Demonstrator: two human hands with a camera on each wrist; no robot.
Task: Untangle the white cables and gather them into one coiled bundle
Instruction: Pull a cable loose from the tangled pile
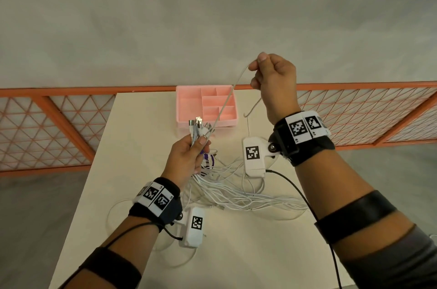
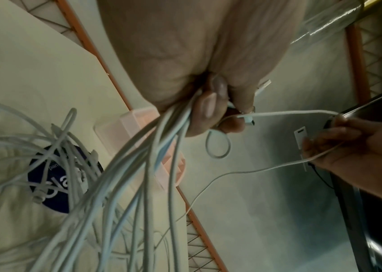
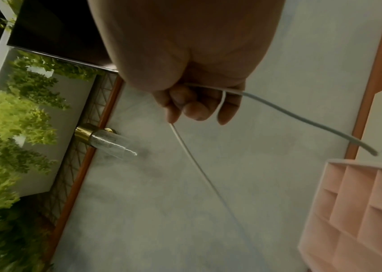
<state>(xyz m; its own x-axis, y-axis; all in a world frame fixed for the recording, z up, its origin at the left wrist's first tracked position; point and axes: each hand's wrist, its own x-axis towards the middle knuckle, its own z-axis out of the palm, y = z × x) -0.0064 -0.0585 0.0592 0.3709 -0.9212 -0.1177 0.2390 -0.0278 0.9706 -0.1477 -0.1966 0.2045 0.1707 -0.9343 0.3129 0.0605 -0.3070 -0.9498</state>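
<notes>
The left hand point(image 1: 189, 158) grips the plug ends of the thin white plastic cables point(image 1: 227, 191), their lengths trailing onto the cream table point(image 1: 146, 137), while the raised right hand point(image 1: 274, 83) pinches one strand point(image 1: 228, 99) slanting up-right from that fist.

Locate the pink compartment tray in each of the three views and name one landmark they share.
Head: pink compartment tray at centre, on the table's far edge, behind the left hand.
Left wrist: only its pale pink outer wall shows at centre, behind the gripped white cables.
Right wrist: lower right corner, compartments facing the camera.
Shared landmark: the orange rail behind the table.
</notes>
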